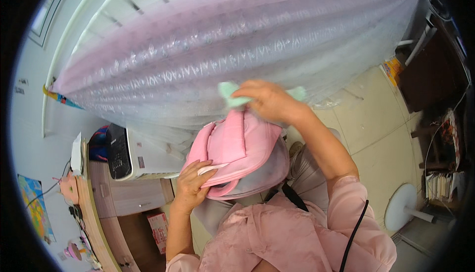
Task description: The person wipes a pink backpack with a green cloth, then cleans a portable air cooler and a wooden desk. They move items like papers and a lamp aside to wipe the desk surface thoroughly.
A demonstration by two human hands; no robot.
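Observation:
A pink backpack (257, 146) with padded straps rests on my lap, its strap side facing up and its grey side panel toward my right leg. My left hand (190, 185) grips the bag's near left edge, beside a narrow white strip (213, 168). Over the far end of the bag, my right hand (269, 100) is closed on a pale green cloth (228, 93), whose ends stick out on both sides of the hand. The cloth is slightly blurred. The fingertips under it are partly hidden.
Ahead hangs a sheer pink and white net (208, 54) over a bed frame. To the left are a white printer (148, 153) and a wooden desk (96, 222). On the right, a white round-based stand (402, 206) lies tipped on the tiled floor (366, 128), near shelved books (443, 185).

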